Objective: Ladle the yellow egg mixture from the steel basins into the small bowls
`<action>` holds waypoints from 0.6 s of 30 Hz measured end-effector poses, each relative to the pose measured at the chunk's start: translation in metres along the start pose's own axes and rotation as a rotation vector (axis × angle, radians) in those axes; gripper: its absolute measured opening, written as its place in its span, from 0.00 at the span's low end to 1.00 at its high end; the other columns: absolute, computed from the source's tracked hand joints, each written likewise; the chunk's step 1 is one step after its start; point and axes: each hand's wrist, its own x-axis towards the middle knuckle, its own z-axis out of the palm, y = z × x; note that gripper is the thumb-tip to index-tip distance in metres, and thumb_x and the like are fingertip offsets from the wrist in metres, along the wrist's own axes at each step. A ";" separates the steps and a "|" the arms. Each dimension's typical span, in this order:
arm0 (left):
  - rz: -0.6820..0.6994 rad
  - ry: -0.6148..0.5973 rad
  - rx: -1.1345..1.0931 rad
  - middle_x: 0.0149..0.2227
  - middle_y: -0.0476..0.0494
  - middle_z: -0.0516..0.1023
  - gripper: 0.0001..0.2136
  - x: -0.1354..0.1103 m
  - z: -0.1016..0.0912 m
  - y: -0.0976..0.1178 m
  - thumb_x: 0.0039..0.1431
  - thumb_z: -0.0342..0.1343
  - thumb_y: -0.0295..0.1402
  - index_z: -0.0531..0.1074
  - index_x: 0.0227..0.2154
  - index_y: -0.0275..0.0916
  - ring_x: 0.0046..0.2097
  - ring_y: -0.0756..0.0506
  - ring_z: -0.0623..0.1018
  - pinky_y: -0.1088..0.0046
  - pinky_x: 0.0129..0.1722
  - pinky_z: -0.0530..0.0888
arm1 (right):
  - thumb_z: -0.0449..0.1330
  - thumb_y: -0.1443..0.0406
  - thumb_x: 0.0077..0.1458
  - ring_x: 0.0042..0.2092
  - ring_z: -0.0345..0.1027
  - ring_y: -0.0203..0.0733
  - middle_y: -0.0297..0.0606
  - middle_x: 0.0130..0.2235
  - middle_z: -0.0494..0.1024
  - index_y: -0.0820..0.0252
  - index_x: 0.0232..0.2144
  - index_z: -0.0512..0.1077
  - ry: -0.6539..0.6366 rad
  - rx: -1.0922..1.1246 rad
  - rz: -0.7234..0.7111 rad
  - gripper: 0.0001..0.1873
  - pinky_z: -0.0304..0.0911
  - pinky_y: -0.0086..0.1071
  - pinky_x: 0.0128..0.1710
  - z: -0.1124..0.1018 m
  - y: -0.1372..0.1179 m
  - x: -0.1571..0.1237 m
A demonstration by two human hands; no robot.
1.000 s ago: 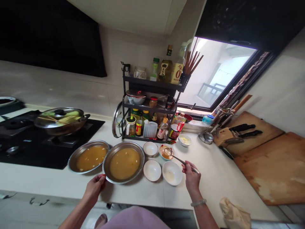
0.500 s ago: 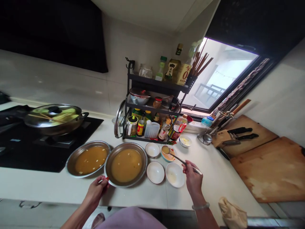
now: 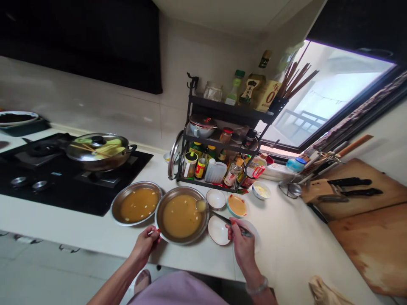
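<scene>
My right hand (image 3: 243,242) grips the handle of a small ladle (image 3: 201,206). Some brownish liquid sits in its head, which hangs over the right rim of a metal basin (image 3: 203,228). That basin holds brown broth (image 3: 182,217) with small pale bits in it. At the basin's lower left rim, my left hand (image 3: 148,242) pinches the edge between thumb and fingers. A second metal basin (image 3: 117,215) of similar broth stands to its left. Below the ladle handle is a white bowl (image 3: 218,232); another white bowl (image 3: 254,233) is partly hidden behind my right hand.
Behind are a small white bowl (image 3: 216,198), a bowl of orange liquid (image 3: 237,206) and a bowl of pale pieces (image 3: 261,190). A black spice rack (image 3: 206,140) stands at the wall. Left is a lidded pan (image 3: 98,154) on the stove; right, a knife block (image 3: 318,190).
My right hand has carried the ladle left, from above the bowl of orange liquid to the right basin's rim. My left hand stays at the basin's edge. The view has shifted left.
</scene>
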 end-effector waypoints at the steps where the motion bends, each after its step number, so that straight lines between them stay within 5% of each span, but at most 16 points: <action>1: 0.003 -0.003 0.001 0.15 0.55 0.69 0.20 0.000 0.000 0.000 0.29 0.66 0.41 0.61 0.22 0.41 0.18 0.53 0.66 0.80 0.19 0.59 | 0.63 0.52 0.49 0.23 0.69 0.40 0.34 0.20 0.73 0.63 0.36 0.76 -0.029 -0.050 -0.049 0.20 0.64 0.29 0.20 0.003 0.001 -0.004; 7: 0.009 0.003 -0.003 0.15 0.55 0.69 0.19 0.002 -0.002 -0.002 0.29 0.66 0.39 0.61 0.22 0.41 0.18 0.53 0.66 0.79 0.19 0.60 | 0.54 0.64 0.60 0.31 0.73 0.41 0.41 0.34 0.78 0.55 0.43 0.77 -0.378 -0.334 -0.599 0.13 0.72 0.32 0.29 0.007 -0.001 -0.027; 10: 0.001 0.004 0.007 0.15 0.55 0.69 0.19 0.003 -0.003 -0.001 0.30 0.66 0.39 0.61 0.22 0.41 0.18 0.53 0.67 0.80 0.19 0.60 | 0.53 0.69 0.60 0.42 0.74 0.46 0.44 0.39 0.79 0.54 0.47 0.75 -0.402 -0.435 -0.817 0.16 0.73 0.38 0.39 -0.001 -0.002 -0.027; 12: -0.009 0.007 0.010 0.16 0.55 0.70 0.19 0.003 -0.004 -0.001 0.30 0.66 0.38 0.61 0.22 0.41 0.18 0.53 0.67 0.80 0.19 0.60 | 0.53 0.69 0.60 0.39 0.74 0.44 0.44 0.39 0.78 0.55 0.48 0.74 -0.288 -0.440 -0.807 0.16 0.73 0.36 0.36 -0.013 -0.002 -0.019; 18: -0.006 0.002 0.016 0.16 0.55 0.69 0.18 0.002 -0.004 0.000 0.28 0.65 0.38 0.62 0.22 0.41 0.18 0.53 0.66 0.79 0.19 0.60 | 0.55 0.61 0.59 0.27 0.69 0.37 0.38 0.32 0.75 0.59 0.42 0.74 0.109 -0.400 -0.491 0.12 0.68 0.30 0.25 -0.059 0.006 0.019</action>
